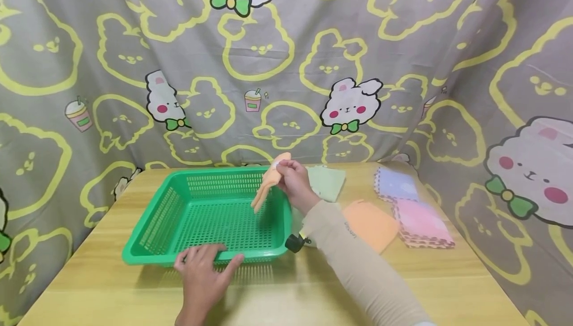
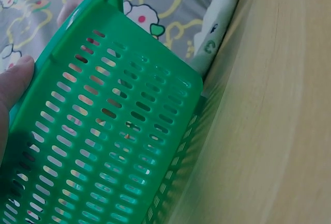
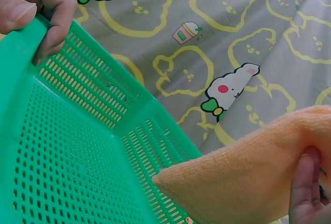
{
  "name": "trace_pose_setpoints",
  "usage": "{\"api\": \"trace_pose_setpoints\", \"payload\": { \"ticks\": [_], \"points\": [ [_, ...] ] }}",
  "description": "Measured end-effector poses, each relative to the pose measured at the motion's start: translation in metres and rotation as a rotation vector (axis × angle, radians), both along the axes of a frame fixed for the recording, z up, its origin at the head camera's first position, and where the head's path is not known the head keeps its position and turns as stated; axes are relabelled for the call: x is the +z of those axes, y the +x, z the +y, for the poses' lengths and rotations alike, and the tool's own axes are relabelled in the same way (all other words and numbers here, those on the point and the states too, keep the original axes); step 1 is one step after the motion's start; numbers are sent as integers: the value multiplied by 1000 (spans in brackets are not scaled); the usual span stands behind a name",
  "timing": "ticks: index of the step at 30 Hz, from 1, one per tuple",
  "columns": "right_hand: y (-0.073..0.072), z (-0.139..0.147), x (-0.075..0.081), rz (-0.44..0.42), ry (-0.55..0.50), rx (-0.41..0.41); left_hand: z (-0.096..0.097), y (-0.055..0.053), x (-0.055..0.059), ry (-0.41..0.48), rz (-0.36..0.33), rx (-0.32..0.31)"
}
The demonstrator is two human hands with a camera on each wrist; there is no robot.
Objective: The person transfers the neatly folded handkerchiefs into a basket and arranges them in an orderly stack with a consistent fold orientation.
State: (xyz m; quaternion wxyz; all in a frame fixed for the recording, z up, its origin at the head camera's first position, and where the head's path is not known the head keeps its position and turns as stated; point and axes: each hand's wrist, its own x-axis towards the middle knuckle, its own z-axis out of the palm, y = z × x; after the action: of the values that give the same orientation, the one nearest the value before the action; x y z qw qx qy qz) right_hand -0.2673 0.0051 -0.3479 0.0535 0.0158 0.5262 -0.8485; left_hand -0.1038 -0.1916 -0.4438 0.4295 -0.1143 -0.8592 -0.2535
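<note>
My left hand grips the near rim of a green plastic basket, its fingers over the edge and thumb spread to the right. In the right wrist view those fingers curl down inside the basket wall. Above the basket's right side, my right hand pinches a folded orange towel between thumb and fingers. The towel hangs down at a slant over the basket, and its fuzzy surface fills the lower right of the right wrist view. Slotted walls and a perforated bottom show on the basket, with nothing lying inside.
Right of the basket lie a folded light green towel and an orange one, partly behind my right forearm. Farther right are blue and pink folded cloths with patterned edges. A patterned curtain surrounds the wooden table.
</note>
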Motion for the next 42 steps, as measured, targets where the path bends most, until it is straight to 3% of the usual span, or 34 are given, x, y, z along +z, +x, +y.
{"api": "trace_pose_setpoints", "payload": {
  "ticks": [19,42],
  "points": [
    [-4,-6,-8,-88,1,-16,1,2,-2,13,-23,8],
    [-3,-21,-12,-78,38,-40,1,1,0,5,17,-4]
  ]
}}
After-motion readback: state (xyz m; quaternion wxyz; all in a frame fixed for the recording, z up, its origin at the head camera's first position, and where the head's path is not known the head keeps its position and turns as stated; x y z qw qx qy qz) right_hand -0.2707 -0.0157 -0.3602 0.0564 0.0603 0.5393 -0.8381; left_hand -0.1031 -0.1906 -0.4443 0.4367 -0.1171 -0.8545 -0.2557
